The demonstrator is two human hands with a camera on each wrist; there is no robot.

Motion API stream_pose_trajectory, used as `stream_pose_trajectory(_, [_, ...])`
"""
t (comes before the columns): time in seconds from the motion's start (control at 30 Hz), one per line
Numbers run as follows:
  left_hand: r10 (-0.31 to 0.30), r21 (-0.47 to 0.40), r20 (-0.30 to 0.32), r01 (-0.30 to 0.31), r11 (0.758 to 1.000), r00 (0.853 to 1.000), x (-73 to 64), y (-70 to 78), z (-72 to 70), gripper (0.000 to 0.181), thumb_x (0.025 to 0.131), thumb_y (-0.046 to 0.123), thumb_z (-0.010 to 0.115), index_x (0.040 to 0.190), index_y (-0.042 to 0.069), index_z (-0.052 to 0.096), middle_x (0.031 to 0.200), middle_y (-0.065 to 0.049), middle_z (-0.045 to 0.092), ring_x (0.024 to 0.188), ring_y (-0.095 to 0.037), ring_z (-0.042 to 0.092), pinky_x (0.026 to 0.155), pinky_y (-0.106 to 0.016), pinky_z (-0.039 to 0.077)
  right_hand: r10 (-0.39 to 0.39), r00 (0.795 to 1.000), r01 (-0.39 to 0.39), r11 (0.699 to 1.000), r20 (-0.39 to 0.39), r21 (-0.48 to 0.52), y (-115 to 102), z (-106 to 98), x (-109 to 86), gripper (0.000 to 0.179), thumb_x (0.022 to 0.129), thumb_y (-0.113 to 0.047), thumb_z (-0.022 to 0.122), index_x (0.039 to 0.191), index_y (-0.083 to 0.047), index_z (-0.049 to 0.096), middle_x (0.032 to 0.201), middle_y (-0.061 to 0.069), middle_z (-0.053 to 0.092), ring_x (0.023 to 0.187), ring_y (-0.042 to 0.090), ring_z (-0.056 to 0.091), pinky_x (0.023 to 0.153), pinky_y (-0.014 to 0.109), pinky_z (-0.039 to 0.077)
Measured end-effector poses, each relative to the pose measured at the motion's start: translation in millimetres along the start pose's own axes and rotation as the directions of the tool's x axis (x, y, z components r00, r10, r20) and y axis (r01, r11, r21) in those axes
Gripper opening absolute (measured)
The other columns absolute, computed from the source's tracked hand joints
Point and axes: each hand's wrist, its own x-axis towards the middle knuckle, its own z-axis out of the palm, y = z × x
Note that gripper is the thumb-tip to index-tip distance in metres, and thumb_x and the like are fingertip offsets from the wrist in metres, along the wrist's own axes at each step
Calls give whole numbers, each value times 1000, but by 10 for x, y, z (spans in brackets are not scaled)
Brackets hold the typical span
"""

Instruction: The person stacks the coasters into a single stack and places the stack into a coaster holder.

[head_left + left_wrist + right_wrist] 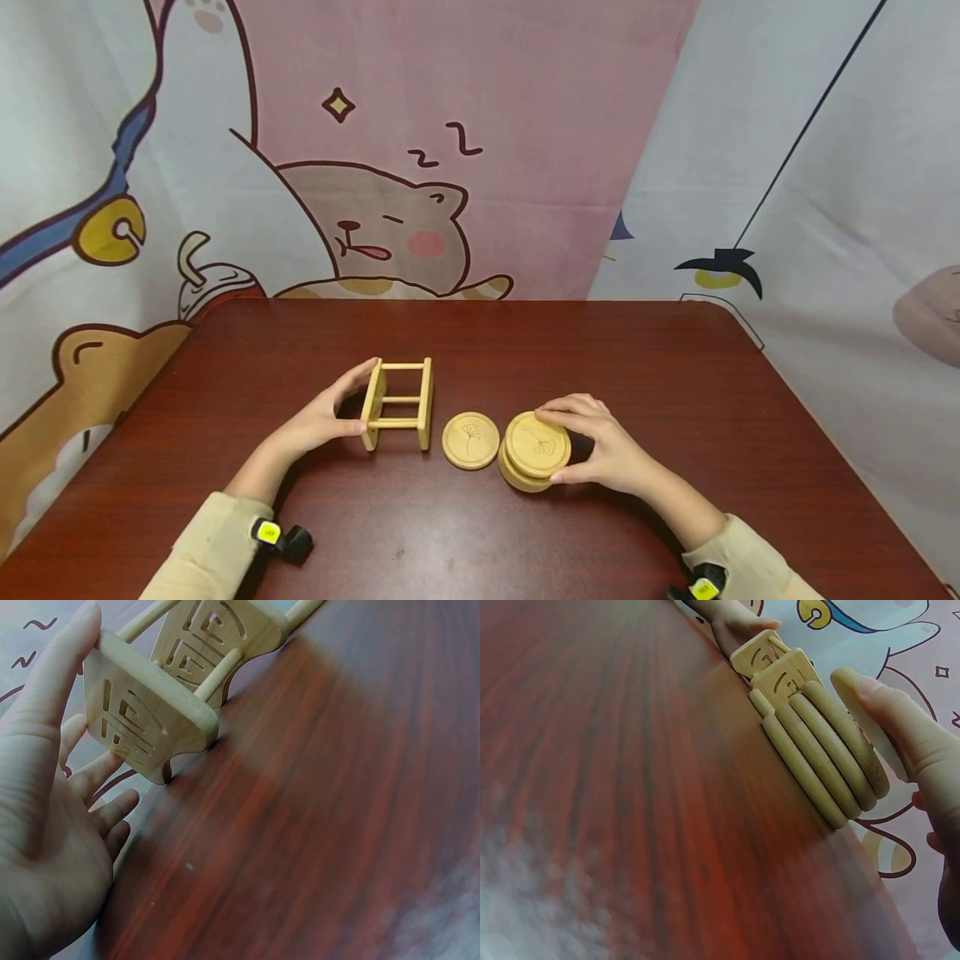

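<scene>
My left hand [322, 421] grips the left side panel of a small wooden coaster rack [426, 404], thumb at its near end and fingers at the far end. In the left wrist view, cut-out slots show in the panel of the rack [154, 701]. My right hand [603, 446] pinches a round wooden coaster [537, 443] with a carved leaf. It is held just above a stack of coasters [817, 754]; in the right wrist view a gap shows between them. Between rack and stack, a single coaster [470, 440] lies flat, leaf side up.
Everything stands on a dark red-brown wooden table [465, 542]. Behind it hangs a cloth [555, 167] printed with cartoon animals. Both wrists wear black straps with small devices, the left device [296, 543] sitting near the table.
</scene>
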Motion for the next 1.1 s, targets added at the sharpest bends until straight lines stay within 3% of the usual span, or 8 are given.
stream_pose_trajectory(0.27, [8, 16, 1, -8, 1000, 1000, 4, 0, 7, 89, 80, 17, 75, 153, 23, 24, 149, -15, 33, 132, -37, 30, 102, -63, 16, -4, 1000, 4, 1000, 12, 5, 11, 8, -14, 77, 63, -44, 87, 130, -15, 61, 128, -4, 56, 120, 19, 43, 94, 45, 28])
stream_pose_trajectory(0.8, [-6, 17, -6, 6, 1000, 1000, -1, 16, 10, 92, 79, 16, 76, 153, 8, 21, 150, -14, 33, 132, -37, 30, 102, -63, 16, -19, 999, 19, 1000, 40, -5, 26, 43, -18, 77, 64, -46, 86, 130, -15, 61, 128, -4, 56, 120, 19, 44, 95, 45, 28])
stream_pose_trajectory(1.1, [-25, 6, -4, 25, 1000, 1000, -10, 38, 15, 92, 79, 17, 77, 153, 16, 22, 150, -13, 32, 133, -37, 29, 102, -64, 15, -16, 999, 17, 1000, 47, -22, 30, 58, -23, 76, 66, -48, 84, 131, -17, 59, 128, -4, 55, 120, 19, 43, 95, 48, 29])
